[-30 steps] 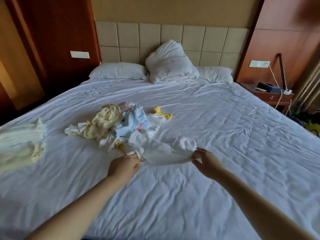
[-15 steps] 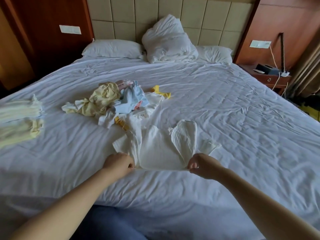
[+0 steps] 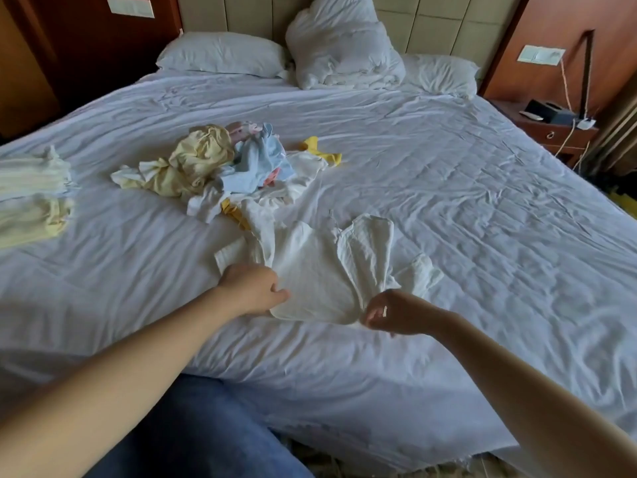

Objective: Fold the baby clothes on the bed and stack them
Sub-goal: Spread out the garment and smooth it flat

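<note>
A white baby garment (image 3: 310, 267) lies spread on the white bed sheet (image 3: 465, 219), near the front edge. My left hand (image 3: 253, 288) grips its near left edge with curled fingers. My right hand (image 3: 396, 312) pinches its near right corner. Behind it sits a loose pile of baby clothes (image 3: 220, 163) in yellow, light blue, pink and white, with a yellow piece (image 3: 322, 151) beside it. A stack of folded pale yellow clothes (image 3: 32, 198) lies at the bed's left side.
Three white pillows (image 3: 341, 46) lean against the padded headboard. A wooden nightstand (image 3: 555, 129) with a dark box and cables stands at the right. My jeans-clad leg (image 3: 193, 436) is against the bed's front edge.
Both hands have pulled the white garment out of the pile toward the bed's front edge and spread it flat. The view has tilted downward.
</note>
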Action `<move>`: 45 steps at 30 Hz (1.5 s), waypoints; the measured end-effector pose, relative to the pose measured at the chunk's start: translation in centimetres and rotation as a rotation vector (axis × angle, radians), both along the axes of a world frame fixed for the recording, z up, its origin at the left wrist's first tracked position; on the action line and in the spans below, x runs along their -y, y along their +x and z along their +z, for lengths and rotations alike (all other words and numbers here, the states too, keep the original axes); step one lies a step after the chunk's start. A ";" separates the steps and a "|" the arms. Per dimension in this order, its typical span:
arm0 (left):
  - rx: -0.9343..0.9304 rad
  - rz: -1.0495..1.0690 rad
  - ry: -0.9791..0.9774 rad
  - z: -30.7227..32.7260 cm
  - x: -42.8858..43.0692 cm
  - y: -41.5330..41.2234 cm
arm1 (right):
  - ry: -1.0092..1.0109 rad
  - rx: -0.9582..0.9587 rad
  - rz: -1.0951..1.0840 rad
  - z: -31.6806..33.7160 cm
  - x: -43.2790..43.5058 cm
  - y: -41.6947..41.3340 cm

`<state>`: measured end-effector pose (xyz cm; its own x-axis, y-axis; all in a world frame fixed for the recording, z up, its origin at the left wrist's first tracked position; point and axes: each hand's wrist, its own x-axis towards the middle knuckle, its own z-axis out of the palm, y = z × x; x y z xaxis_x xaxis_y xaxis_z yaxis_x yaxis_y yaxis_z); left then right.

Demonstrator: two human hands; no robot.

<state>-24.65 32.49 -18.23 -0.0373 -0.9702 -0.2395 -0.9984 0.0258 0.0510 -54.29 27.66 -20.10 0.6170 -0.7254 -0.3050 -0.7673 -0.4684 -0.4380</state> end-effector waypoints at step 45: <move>-0.882 0.468 -0.110 -2.9 9.0 -6.3 | -0.517 0.207 -0.307 3.0 16.6 8.1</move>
<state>-30.92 23.47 -21.10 0.2324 -0.9479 -0.2179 -0.5157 -0.3100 0.7987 -46.22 11.11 -17.09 0.3661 -0.9003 0.2354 -0.8237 -0.4313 -0.3681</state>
